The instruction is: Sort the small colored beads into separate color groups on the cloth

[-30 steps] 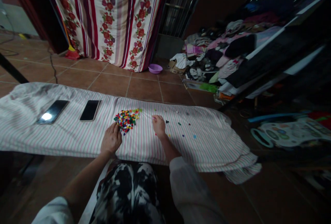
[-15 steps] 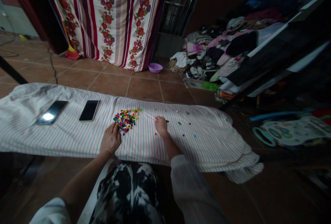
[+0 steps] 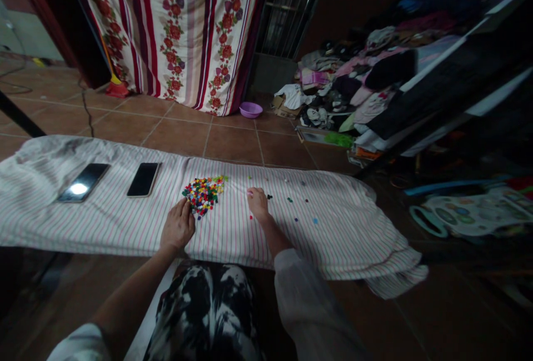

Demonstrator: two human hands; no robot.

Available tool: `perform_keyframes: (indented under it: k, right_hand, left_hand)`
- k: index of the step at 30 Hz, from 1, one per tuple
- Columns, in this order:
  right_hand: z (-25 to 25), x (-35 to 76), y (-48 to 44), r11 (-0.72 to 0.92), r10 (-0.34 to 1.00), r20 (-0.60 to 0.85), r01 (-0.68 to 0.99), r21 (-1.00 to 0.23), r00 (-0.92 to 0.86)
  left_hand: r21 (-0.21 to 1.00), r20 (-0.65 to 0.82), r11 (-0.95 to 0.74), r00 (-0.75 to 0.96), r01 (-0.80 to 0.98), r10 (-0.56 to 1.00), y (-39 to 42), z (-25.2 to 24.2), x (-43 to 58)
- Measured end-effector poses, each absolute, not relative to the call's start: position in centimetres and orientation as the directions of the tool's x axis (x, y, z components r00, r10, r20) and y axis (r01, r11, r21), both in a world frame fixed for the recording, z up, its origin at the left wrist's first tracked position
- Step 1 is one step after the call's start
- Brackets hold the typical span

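At the far left of the striped cloth (image 3: 104, 222), a dark phone (image 3: 89, 178) lay with a bright reflection on its screen. To its right was a 2nd phone (image 3: 144, 179), also dark-screened, with a pale edge. Any brand on these 2 was too small to read.

Next came the left hand (image 3: 177, 225), back upward and low over the cloth, its fingers close together and reaching forward, the tips at the near left edge of the heap of small coloured pieces (image 3: 203, 193). The heap lay loose on the cloth, between the 2 hands, in red, yellow, green, white and blue.

Beyond the cloth, on the floor, stood a purple basin (image 3: 251, 114), its inside plain purple. Nearer, the right hand (image 3: 259, 204) was bent inward from the wrist, thumb and fingertips drawn together. A pink spot showed at the tips; whether it was a pinched piece, I could not tell.

A red piece (image 3: 251, 217) lay on the near side of that hand. Farther right were black pieces (image 3: 270, 197), green pieces (image 3: 290, 200) and a light blue piece (image 3: 315, 220), spaced apart. Behind, white clothing (image 3: 292, 96) covered part of a cardboard box (image 3: 283, 111).
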State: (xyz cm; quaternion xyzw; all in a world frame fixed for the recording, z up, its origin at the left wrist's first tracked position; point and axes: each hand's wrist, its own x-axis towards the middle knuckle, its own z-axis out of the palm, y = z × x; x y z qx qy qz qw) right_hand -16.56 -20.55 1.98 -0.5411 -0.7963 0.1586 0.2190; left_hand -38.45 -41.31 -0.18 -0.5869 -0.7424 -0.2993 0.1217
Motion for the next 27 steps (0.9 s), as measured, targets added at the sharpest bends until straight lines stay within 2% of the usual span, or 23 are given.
perform_keyframes:
  k: [10, 17, 23, 27]
  right_hand:
    - [2.1, -16.4, -20.4, 0.399, 0.914, 0.141, 0.788, -0.468, -0.379]
    - [2.1, -16.2, -20.5, 0.38, 0.921, 0.144, 0.758, -0.53, -0.361]
    - [3.7, -16.4, -20.8, 0.394, 0.918, 0.28, 0.715, -0.578, -0.28]
    - [4.5, -18.2, -22.1, 0.48, 0.876, 0.294, 0.639, -0.601, -0.382]
  left_hand:
    - [0.283, 0.521, 0.147, -0.281, 0.948, 0.806, -41.3, -0.1, -38.4]
    - [0.29, 0.535, 0.145, -0.286, 0.946, 0.795, -41.3, -0.3, -38.3]
    - [0.287, 0.532, 0.153, -0.29, 0.946, 0.796, -41.2, -0.2, -38.3]
    - [0.299, 0.519, 0.16, -0.301, 0.941, 0.8, -41.2, -0.1, -38.3]
